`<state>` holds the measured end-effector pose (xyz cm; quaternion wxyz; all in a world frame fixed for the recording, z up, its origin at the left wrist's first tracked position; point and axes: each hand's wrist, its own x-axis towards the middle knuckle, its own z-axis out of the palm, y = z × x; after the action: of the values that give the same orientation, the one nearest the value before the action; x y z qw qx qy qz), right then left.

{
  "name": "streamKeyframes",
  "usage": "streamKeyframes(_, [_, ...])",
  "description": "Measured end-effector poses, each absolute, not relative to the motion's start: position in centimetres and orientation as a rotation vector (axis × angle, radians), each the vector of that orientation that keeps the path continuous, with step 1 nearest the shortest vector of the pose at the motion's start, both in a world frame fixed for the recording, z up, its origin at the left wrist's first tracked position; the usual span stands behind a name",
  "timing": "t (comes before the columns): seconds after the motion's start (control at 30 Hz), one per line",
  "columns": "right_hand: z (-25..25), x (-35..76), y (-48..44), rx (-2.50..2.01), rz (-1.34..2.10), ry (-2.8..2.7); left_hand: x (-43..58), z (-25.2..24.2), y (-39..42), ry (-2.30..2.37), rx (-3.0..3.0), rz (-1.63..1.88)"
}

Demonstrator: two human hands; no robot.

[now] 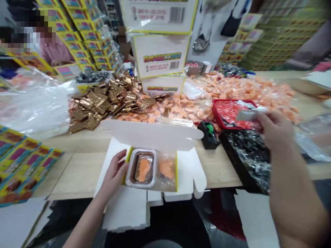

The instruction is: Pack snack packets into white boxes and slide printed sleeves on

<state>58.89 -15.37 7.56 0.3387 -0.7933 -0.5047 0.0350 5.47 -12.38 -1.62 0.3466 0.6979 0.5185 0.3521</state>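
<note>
In the white carton (152, 134), the foil tray (141, 168) is steadied by the open left hand (113, 175), a grey packet (248, 115) pinched by the right hand (276, 132).

Motion-blurred pale strip (248, 115) in the right hand (276, 132), its material and any print beyond making out.

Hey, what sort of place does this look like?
Probably a small packing workshop, perhaps for packaged food. Gold foil sachets and orange pieces lie heaped on a wooden table, near an open white carton, a tape dispenser, and stacks of printed cartons.
</note>
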Motion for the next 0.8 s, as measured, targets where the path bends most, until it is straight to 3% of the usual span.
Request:
streamKeyframes(0.13, [10.7, 48.5, -20.0, -1.666, 0.876, -1.835, 5.9, 0.4, -14.0, 1.254, 2.484, 0.704])
streamKeyframes(0.27, [9.2, 37.2, -17.2, -1.54, 1.007, -2.342, 7.9, 1.8, -15.0, 1.075, 2.704, 0.299])
streamKeyframes(0.47, [5.5, 31.7, -12.9, -1.785, 0.808, -2.332, 8.3, 1.3, -15.5, 1.028, 2.607, 0.39])
streamKeyframes(0.67, [6.8, 35.0, -17.3, -2.015, 0.424, -1.954, 4.2, 1.7, -9.3, 1.37, 2.048, 1.221])
streamKeyframes(0.8, [8.3, 39.2, -16.8, -2.086, 0.269, -1.635, 3.1, 4.5, -3.1, 1.328, 2.187, 0.842])
